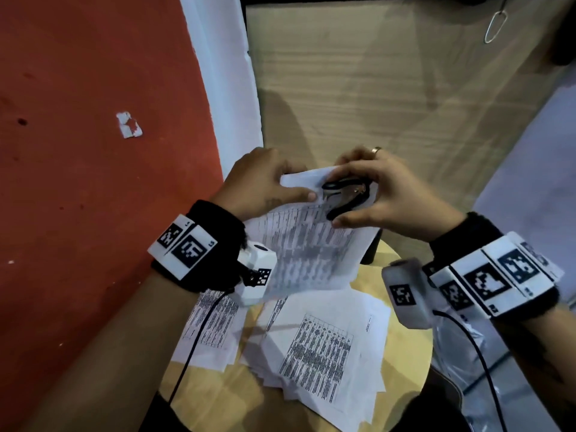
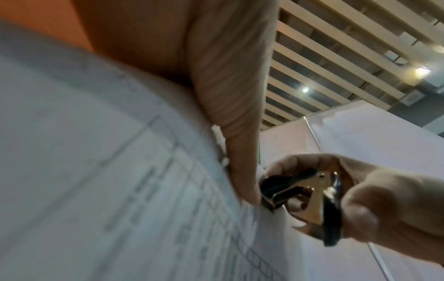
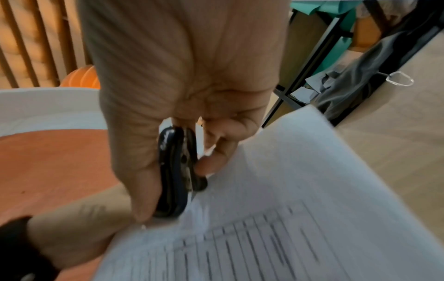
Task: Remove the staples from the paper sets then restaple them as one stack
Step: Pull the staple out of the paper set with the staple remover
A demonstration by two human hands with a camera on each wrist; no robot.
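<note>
The round wooden surface (image 1: 402, 363) lies below me, beside the red floor (image 1: 93, 151) on my left. Loose printed sheets (image 1: 324, 347) are spread over it in overlapping piles, with another pile (image 1: 208, 332) toward its left edge.

Above those I hold one paper set (image 1: 308, 244) lifted off the surface, its printed table facing me and its far corner raised. My left hand (image 1: 265, 182) grips that corner: the thumb lies flat across the top sheet, and the other fingers go behind the paper, so the grip is closed on the set.

My right hand (image 1: 389, 194) meets it at the same corner. Thumb and forefinger squeeze a black and metal staple remover (image 1: 344, 194), a closed grip on the tool. Its metal claws (image 2: 271, 204) touch the paper right beside my left thumb tip (image 2: 247, 192). I cannot make out the staple itself. A ring (image 1: 377, 150) sits on one right finger.
</note>
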